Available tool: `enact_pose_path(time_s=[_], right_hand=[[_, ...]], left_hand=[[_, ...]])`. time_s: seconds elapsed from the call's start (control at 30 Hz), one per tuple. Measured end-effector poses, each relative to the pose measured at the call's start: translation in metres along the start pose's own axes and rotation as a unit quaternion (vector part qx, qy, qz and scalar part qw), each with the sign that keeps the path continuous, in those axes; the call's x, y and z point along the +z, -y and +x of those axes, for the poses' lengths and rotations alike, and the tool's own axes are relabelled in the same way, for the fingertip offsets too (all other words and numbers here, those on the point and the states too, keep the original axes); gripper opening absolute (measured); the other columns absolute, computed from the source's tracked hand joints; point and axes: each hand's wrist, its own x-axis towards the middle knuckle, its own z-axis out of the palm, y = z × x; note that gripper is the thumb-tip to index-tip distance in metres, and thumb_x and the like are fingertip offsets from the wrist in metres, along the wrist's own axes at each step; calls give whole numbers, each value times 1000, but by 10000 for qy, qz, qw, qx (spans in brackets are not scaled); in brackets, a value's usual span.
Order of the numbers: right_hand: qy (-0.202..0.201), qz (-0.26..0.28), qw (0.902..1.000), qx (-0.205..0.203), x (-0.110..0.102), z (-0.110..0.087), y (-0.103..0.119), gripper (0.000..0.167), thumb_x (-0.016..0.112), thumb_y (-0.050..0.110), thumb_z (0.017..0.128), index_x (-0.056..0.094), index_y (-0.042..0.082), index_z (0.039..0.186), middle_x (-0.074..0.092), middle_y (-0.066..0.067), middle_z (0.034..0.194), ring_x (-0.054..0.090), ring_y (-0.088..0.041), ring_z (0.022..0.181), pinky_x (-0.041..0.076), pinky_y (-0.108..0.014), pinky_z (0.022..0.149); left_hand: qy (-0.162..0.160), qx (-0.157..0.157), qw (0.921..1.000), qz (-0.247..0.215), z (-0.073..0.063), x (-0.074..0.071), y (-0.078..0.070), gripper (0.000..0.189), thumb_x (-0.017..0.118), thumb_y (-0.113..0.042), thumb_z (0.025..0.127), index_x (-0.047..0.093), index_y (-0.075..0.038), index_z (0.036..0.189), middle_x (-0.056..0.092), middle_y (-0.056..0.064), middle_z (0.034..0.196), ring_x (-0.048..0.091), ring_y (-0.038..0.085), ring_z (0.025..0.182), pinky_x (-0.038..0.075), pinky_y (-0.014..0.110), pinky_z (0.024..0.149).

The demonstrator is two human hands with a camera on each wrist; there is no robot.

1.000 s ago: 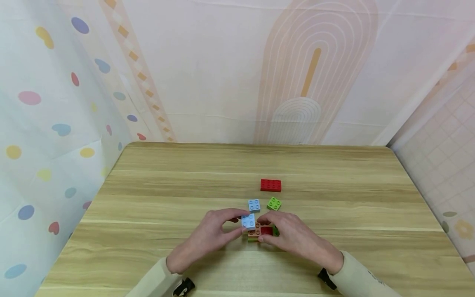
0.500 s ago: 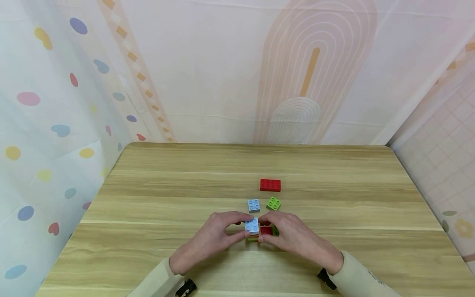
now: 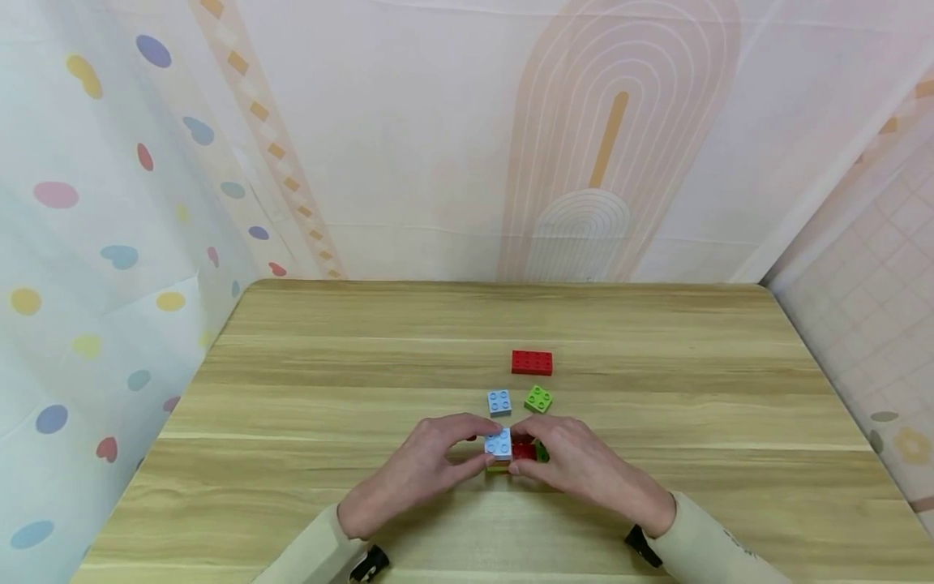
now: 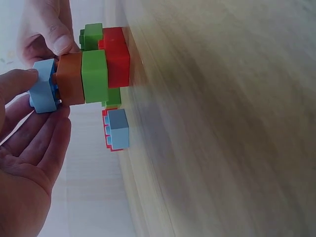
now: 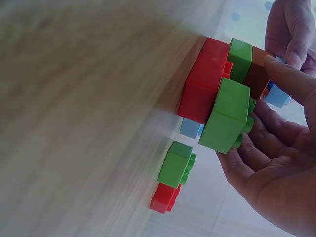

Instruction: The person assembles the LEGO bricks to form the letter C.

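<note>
My left hand [image 3: 419, 462] pinches a light blue toy brick [image 3: 498, 443] between thumb and fingers. In the left wrist view that blue brick [image 4: 44, 88] sits just over an orange-brown brick [image 4: 70, 79], with studs showing in a narrow gap. Beneath the orange-brown brick come a green brick [image 4: 95, 76] and a long red brick [image 4: 117, 58] on the table. Another green brick [image 5: 226, 116] stands on the red one's other end. My right hand [image 3: 584, 466] holds the stack, its thumb on the orange-brown brick in the right wrist view; some of its fingertips are hidden.
Beyond the stack on the wooden table [image 3: 350, 349] lie a loose light blue brick [image 3: 499, 402], a lime green brick [image 3: 538, 398] and, farther back, a long red brick [image 3: 532, 362]. A patterned cloth [image 3: 438, 146] hangs behind the table's far edge.
My left hand has moved right and slightly toward me, bringing the light blue brick over the orange-brown one, whose studs showed before. My right hand has stayed almost still at the stack.
</note>
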Motion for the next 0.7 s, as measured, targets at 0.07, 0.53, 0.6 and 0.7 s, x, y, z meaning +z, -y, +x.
enact_pose_path(time_s=[0.07,0.53,0.6,0.7], right_hand=[[6,10,10000,-7,0,0,0,36,81,26,93,71,7,121,75,-2,113,67,-9,95,59,-34,84],[8,52,10000,-78,-1,1,-1,34,81,26,92,73,7,119,75,-2,110,66,-7,89,57,-27,78],[8,73,9999,-81,-1,2,-1,33,81,27,93,73,7,118,76,-1,108,66,-7,88,57,-27,77],[12,75,9999,-94,-1,3,-1,32,80,27,93,73,7,117,75,-1,107,65,-6,87,57,-27,77]], left_hand=[[-16,43,10000,64,0,0,0,29,78,-9,93,72,-8,122,74,5,122,71,17,109,60,30,92],[183,-110,9994,256,3,0,-2,31,79,-10,92,72,-8,122,74,4,122,70,16,111,58,30,96],[229,-146,9993,268,4,-1,-2,31,79,-10,92,72,-8,123,74,3,122,70,15,111,58,30,96],[253,-147,9992,286,5,-2,-2,31,80,-10,92,72,-7,122,74,4,121,70,14,109,58,29,95]])
